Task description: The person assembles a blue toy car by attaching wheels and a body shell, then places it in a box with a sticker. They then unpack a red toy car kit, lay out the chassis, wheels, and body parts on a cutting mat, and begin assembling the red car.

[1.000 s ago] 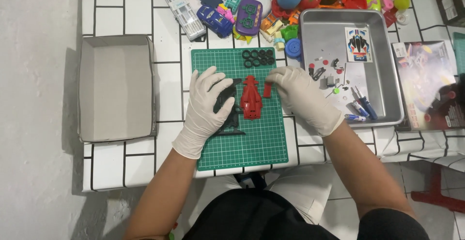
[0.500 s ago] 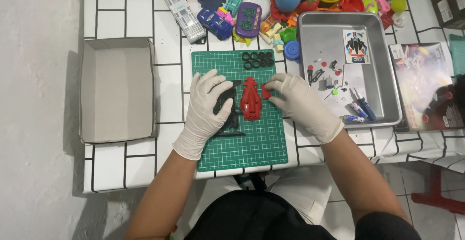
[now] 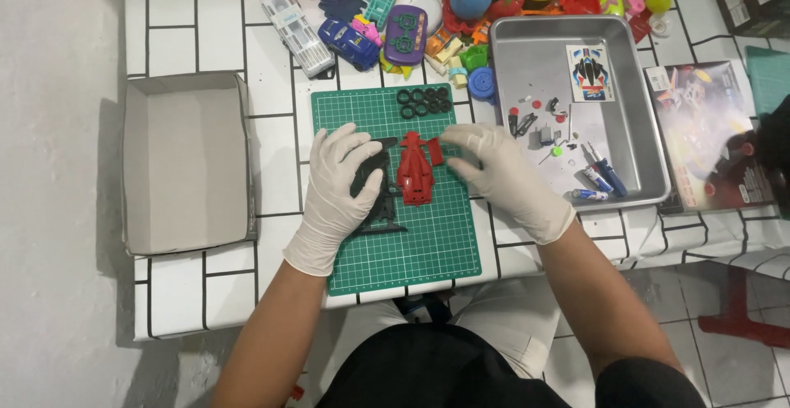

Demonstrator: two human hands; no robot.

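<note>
A red toy car body (image 3: 415,169) lies on a green cutting mat (image 3: 428,243). My left hand (image 3: 337,190), in a white glove, rests flat over black plastic car parts (image 3: 374,181) just left of the red body. My right hand (image 3: 498,173), also gloved, lies on the mat to the right of the red body, its fingertips by a small red wing piece (image 3: 435,151). Several black tyres (image 3: 424,101) sit at the mat's far edge. Neither hand visibly lifts anything.
An open grey cardboard box (image 3: 185,161) stands to the left. A metal tray (image 3: 634,128) on the right holds a sticker sheet, small parts and screwdrivers (image 3: 601,173). Colourful toys (image 3: 411,13) are piled at the back. A printed box lid (image 3: 708,136) lies far right.
My right hand has slid slightly away from the red car body, toward the right and the far edge of the mat. My left hand stays on the black parts.
</note>
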